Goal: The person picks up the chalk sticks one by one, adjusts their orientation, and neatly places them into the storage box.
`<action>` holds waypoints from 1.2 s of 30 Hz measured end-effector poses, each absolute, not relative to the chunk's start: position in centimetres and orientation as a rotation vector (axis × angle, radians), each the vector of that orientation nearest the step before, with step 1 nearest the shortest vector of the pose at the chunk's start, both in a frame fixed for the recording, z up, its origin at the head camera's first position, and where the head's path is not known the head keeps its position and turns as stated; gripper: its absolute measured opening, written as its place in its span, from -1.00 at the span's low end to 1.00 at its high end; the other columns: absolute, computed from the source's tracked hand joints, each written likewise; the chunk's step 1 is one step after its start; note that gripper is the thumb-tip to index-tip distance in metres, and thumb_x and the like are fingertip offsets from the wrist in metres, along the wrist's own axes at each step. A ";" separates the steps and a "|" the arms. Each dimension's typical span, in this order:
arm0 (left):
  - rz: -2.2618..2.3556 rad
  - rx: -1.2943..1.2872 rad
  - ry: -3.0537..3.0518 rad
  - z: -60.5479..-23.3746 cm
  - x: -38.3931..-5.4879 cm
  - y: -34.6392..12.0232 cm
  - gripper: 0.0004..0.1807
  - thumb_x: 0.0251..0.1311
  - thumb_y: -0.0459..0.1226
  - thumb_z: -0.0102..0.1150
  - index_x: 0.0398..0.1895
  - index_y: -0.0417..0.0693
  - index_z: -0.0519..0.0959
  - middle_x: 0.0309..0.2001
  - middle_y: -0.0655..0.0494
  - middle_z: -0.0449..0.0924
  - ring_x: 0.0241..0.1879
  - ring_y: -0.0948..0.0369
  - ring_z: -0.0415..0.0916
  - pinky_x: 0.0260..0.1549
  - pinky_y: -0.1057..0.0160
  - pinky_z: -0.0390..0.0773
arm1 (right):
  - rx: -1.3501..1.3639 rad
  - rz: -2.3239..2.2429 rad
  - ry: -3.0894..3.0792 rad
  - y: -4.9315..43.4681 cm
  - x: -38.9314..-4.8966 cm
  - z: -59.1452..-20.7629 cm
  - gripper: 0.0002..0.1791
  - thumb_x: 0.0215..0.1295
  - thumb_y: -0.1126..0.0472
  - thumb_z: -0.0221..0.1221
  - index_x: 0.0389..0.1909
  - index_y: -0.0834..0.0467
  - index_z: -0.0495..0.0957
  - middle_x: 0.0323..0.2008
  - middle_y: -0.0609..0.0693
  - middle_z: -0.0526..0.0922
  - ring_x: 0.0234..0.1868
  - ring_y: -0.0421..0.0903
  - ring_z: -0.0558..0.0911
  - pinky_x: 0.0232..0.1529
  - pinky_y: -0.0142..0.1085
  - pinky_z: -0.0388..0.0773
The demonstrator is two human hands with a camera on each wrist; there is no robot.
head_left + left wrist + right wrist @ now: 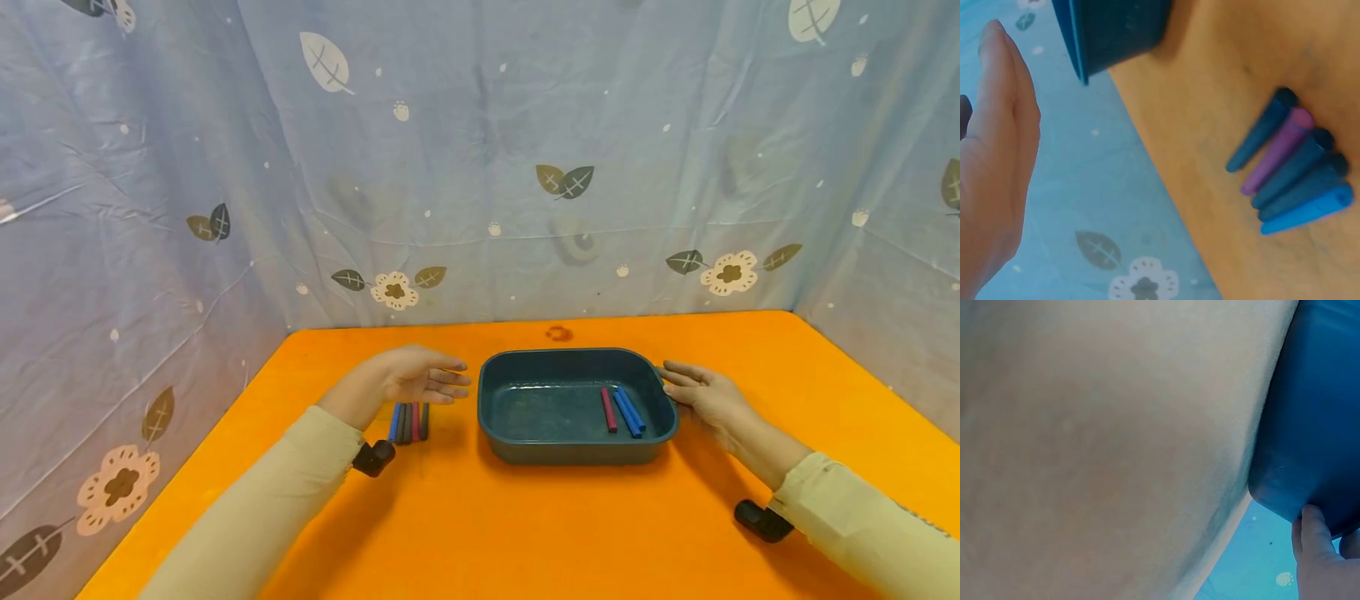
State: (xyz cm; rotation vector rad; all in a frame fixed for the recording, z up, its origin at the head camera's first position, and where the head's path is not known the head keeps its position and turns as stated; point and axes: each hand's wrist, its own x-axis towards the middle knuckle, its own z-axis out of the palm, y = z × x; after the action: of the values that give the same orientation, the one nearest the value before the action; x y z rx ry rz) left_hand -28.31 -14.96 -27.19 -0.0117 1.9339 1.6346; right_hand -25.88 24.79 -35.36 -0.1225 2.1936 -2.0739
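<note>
So we've got a dark teal rectangular basin with rounded corners, plastic by the look of it, sitting in the middle of the orange tabletop. Inside, toward its right end, are a slim magenta stick and two slim blue sticks. Off to the left, a row of five slim sticks in blue, magenta and dark tones lies side by side on the table.

Hands: the left hand is released, fingers stretched toward the basin's left end but short of it, nothing held. The right hand isn't clenched either; its fairly straight fingers touch the basin's outside wall at the right end.

Handling-wise, we'd guess the basin is light and stiff, not fragile, though the glossy surface could be a bit slippery. We'd take it by both short ends, just under the rim, palms facing in, and keep it level, because those loose sticks would probably roll or slide if it tips. The sticks themselves look light and rigid, maybe chalk or crayon-like, so possibly snappable; we'd pinch each one around the middle, gently.
</note>
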 end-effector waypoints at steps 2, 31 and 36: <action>1.633 -0.001 1.937 -27.5 -28.2 -15.6 -0.52 0.51 -0.28 -0.16 0.38 -0.36 0.22 0.33 -0.33 0.27 0.29 -0.12 0.33 -0.10 0.28 0.62 | -0.116 -2.072 2.193 24.8 -25.9 -35.3 -0.30 0.48 0.38 -0.05 0.46 0.45 -0.21 0.42 0.40 -0.14 -0.20 -0.45 0.59 -0.18 -0.46 0.59; 1.583 -0.018 2.096 -30.8 -28.2 -22.0 -0.43 0.52 -0.25 -0.19 0.40 -0.50 0.08 0.28 -0.40 0.30 -0.16 0.18 0.62 -0.22 0.34 0.64 | -0.113 -2.079 2.155 24.7 -25.6 -35.1 -0.31 0.50 0.42 -0.13 0.46 0.43 -0.29 0.44 0.42 -0.20 -0.19 -0.50 0.56 -0.11 -0.49 0.57; 1.550 -0.097 2.193 -31.6 -28.1 -22.9 -0.45 0.48 -0.28 -0.10 0.37 -0.51 0.15 0.14 -0.35 0.47 -0.25 0.20 0.63 -0.24 0.30 0.65 | -0.107 -2.083 2.148 24.6 -25.6 -35.1 -0.31 0.50 0.42 -0.13 0.47 0.42 -0.29 0.45 0.42 -0.20 -0.19 -0.49 0.57 -0.12 -0.49 0.57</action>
State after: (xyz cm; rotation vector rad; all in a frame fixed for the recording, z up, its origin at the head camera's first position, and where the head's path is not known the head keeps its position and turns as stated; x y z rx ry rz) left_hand -28.13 -22.90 -31.57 -0.0969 2.1929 1.5495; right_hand -25.61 24.60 -35.14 -0.1074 2.1477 -2.0833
